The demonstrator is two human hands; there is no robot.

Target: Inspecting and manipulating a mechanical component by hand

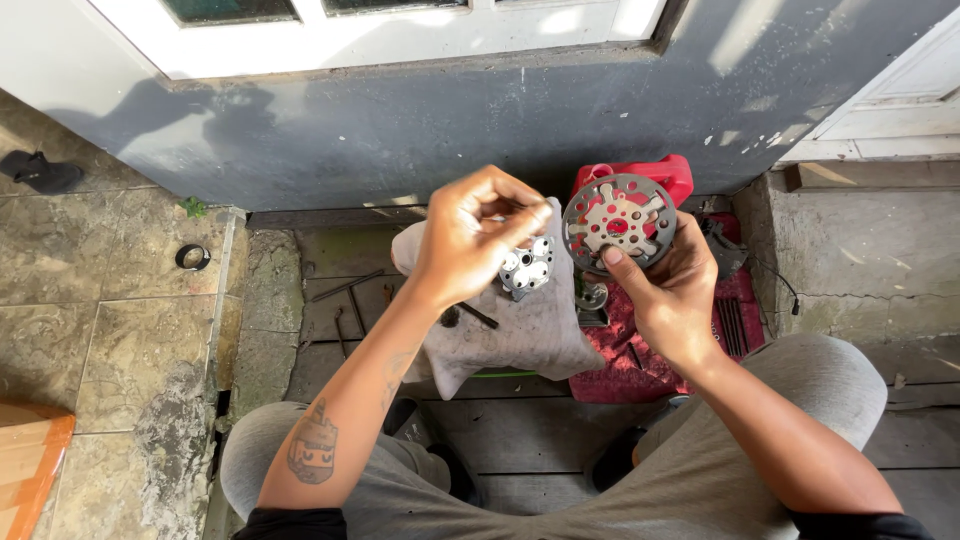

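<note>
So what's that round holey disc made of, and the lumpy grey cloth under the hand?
The round disc in the right hand looks like metal: dull grey, thin and stiff, with cleanly cut holes and slots, and reddish patches that may be rust or coating. The grey cloth below the left hand seems a soft woven rag; it folds, sags and looks stained.

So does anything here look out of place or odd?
One thing: a lone black ring lies on the tiled floor, apart from the parts on the grey cloth. Otherwise the right hand simply holds a perforated metal disc.
</note>
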